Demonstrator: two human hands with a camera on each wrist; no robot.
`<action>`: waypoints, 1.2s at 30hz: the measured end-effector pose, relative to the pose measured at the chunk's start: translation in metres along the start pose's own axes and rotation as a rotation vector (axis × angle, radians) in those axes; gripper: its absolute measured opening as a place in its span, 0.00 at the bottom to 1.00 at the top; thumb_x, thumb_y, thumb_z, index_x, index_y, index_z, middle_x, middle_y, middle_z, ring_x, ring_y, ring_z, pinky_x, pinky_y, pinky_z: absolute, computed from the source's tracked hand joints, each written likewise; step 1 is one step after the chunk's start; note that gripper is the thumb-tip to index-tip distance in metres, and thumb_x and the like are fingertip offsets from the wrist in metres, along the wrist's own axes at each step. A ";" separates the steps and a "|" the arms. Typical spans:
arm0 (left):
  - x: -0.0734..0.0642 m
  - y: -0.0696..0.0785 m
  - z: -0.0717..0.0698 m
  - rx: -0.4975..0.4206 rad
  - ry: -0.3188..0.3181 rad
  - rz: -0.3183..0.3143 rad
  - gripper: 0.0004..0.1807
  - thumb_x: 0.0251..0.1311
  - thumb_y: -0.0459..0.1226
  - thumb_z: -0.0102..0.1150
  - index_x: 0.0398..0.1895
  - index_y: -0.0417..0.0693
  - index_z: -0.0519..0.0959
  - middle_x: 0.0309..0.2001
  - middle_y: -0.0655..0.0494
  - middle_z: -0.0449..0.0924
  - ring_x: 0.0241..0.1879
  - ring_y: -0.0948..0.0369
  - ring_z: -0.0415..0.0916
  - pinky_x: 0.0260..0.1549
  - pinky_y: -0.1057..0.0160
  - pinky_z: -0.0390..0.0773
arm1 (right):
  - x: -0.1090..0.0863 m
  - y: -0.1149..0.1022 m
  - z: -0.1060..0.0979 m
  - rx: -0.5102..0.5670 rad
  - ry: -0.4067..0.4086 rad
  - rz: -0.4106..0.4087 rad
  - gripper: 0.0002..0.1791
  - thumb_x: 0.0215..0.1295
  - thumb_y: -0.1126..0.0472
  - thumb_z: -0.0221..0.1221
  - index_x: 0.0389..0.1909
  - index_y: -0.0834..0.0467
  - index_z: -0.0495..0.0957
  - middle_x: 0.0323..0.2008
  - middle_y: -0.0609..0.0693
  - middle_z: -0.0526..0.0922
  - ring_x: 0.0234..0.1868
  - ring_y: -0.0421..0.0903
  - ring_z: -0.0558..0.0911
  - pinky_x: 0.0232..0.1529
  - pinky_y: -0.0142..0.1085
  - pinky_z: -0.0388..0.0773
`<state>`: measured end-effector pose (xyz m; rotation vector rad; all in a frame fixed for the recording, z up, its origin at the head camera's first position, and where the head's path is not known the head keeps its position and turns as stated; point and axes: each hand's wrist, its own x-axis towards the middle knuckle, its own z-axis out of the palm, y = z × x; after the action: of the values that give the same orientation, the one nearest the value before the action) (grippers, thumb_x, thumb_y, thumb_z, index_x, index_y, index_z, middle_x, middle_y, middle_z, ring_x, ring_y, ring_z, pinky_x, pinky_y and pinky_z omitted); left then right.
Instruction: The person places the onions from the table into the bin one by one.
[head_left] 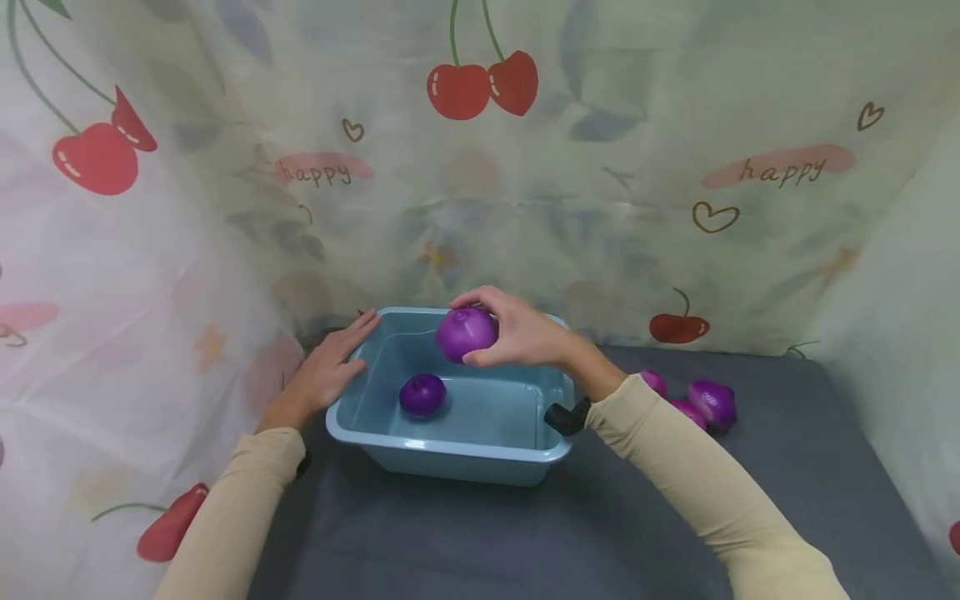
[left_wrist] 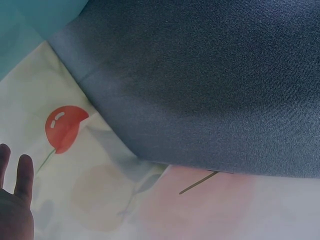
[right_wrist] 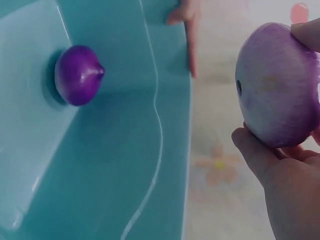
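Note:
In the head view, my right hand [head_left: 520, 329] holds a purple onion [head_left: 466, 335] above the far part of a blue plastic basin [head_left: 450, 450]. The right wrist view shows thumb and fingers curled round that onion [right_wrist: 277, 85]. A second, darker onion [head_left: 422, 395] lies on the basin floor, toward the left. My left hand [head_left: 330, 367] rests with straight fingers on the basin's left rim. Only a few of its fingers [left_wrist: 24, 180] show in the left wrist view.
Several purple onions [head_left: 712, 404] lie together on the dark grey table [head_left: 465, 542] right of the basin, partly behind my right sleeve. A cherry-print cloth [head_left: 525, 208] hangs behind and at both sides.

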<state>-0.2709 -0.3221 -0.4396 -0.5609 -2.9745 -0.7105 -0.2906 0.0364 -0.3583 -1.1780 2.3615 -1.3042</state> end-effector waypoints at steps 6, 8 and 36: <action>-0.001 -0.002 -0.002 -0.004 0.007 0.015 0.36 0.72 0.40 0.42 0.83 0.57 0.50 0.84 0.54 0.45 0.80 0.37 0.49 0.73 0.29 0.51 | 0.033 0.007 0.031 0.048 -0.071 0.019 0.41 0.53 0.53 0.73 0.67 0.55 0.67 0.64 0.52 0.73 0.59 0.49 0.78 0.52 0.37 0.84; -0.003 -0.003 -0.001 -0.007 0.008 0.009 0.36 0.73 0.41 0.42 0.83 0.57 0.51 0.84 0.53 0.45 0.80 0.37 0.49 0.73 0.29 0.50 | 0.042 0.010 0.041 0.052 -0.087 0.038 0.42 0.52 0.52 0.74 0.68 0.55 0.67 0.64 0.51 0.72 0.60 0.48 0.77 0.53 0.36 0.83; 0.002 -0.004 0.004 -0.035 0.036 0.043 0.35 0.72 0.44 0.42 0.82 0.57 0.53 0.84 0.54 0.46 0.80 0.39 0.51 0.73 0.29 0.52 | 0.080 0.028 0.089 -0.074 -0.443 0.157 0.47 0.49 0.45 0.76 0.71 0.47 0.69 0.67 0.46 0.72 0.65 0.44 0.73 0.61 0.39 0.78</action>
<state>-0.2742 -0.3226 -0.4445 -0.6061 -2.9132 -0.7619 -0.3136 -0.0689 -0.4176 -1.1347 2.1368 -0.8110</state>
